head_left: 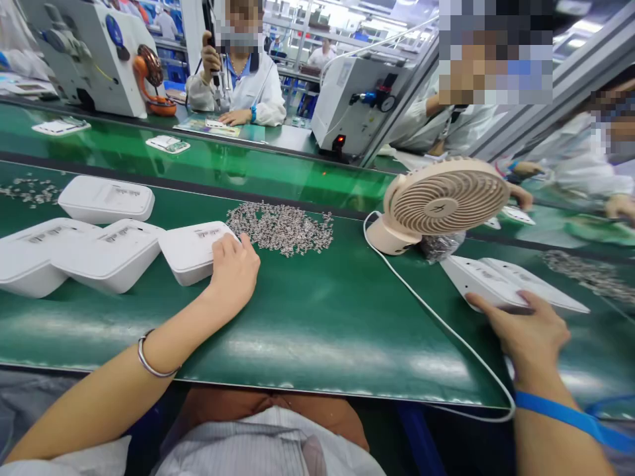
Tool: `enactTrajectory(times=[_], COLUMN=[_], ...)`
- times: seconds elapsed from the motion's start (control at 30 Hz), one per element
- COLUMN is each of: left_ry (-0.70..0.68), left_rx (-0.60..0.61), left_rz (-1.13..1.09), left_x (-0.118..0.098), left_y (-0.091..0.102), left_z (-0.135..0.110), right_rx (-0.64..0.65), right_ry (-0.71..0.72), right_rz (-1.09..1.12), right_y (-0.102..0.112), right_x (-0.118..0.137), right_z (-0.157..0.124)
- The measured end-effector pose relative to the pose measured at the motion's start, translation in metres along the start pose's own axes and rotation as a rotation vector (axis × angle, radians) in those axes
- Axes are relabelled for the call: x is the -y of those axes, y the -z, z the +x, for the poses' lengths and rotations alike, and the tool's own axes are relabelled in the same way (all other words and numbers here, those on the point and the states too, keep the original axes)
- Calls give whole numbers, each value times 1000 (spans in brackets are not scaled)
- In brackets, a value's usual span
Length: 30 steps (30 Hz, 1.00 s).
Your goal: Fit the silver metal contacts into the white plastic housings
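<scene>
My left hand (232,270) rests on the right end of a white plastic housing (191,250) on the green mat, fingers curled over its edge. Right beside it lies a pile of small metal parts (282,227). Far to the right, my right hand (528,328) lies flat with fingers stretched onto a white flat housing (506,283). Three more white housings (106,198) (109,254) (30,254) sit to the left of my left hand.
A beige desk fan (439,205) stands on the mat (322,317), its white cable (436,317) running to the front edge. Behind runs a green conveyor belt (223,168) carrying small white parts. Machines and co-workers in white coats are beyond it.
</scene>
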State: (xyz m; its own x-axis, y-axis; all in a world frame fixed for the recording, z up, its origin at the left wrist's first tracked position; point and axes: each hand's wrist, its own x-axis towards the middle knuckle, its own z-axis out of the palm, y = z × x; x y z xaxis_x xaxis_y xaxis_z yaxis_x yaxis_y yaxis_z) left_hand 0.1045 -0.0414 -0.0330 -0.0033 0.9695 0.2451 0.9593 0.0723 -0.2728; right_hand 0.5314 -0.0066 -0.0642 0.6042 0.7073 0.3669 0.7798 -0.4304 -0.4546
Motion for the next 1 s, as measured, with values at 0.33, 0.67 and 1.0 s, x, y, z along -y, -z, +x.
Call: enactTrajectory(times=[0.33,0.67,1.0], left_ry=[-43,-414,-405], left_rx=[12,124,351], left_rz=[-6,-376,-403], left_x=[2,-16,0], left_y=[3,20,29], left_z=[-8,-29,-15], right_rx=[351,930,674], right_ry=[14,243,912], right_rz=[716,962,497], right_y=[36,-6,-76], right_x=[46,160,216], right_z=[-119,-127,-114])
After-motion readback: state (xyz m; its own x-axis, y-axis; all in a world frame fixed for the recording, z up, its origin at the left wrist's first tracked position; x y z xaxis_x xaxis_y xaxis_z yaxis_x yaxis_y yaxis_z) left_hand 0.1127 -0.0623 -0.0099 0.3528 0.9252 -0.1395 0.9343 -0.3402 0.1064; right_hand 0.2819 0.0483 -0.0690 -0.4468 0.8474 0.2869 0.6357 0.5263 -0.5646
